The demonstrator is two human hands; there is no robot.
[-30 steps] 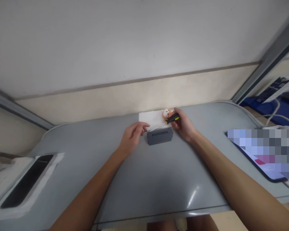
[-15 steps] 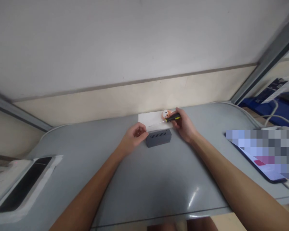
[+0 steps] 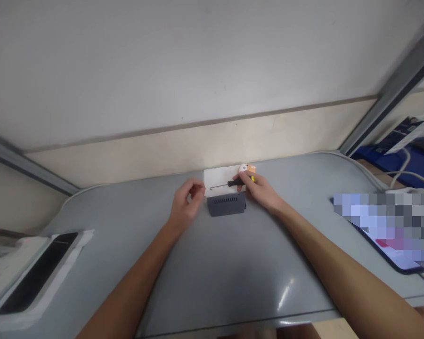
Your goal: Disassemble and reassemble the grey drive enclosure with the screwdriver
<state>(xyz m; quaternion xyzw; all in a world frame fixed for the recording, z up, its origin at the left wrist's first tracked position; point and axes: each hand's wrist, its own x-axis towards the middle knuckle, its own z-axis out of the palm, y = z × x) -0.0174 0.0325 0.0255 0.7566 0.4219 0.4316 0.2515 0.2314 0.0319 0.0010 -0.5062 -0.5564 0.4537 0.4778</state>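
Observation:
A small dark grey box with a row of vent slots (image 3: 226, 205) lies on the grey table (image 3: 215, 263) near the wall. My right hand (image 3: 259, 190) is closed round a black and yellow screwdriver (image 3: 229, 183), whose thin shaft lies flat over a white pad (image 3: 219, 178) behind the box, tip pointing left. My left hand (image 3: 183, 205) hovers just left of the box with its fingers curled together in a pinch; what they hold, if anything, I cannot make out. A small orange and white figure (image 3: 246, 168) sits at the pad's right end.
A black phone on a white wrapper (image 3: 35, 270) lies at the table's left front. A blurred-out screen device (image 3: 388, 226) with a cable sits at the right edge. Beyond it are white cables (image 3: 397, 172) and blue items (image 3: 399, 157).
My right hand has lowered the screwdriver from a raised tilt down flat onto the white pad and slid left. My left hand has drawn back from the box's left end, fingers curled.

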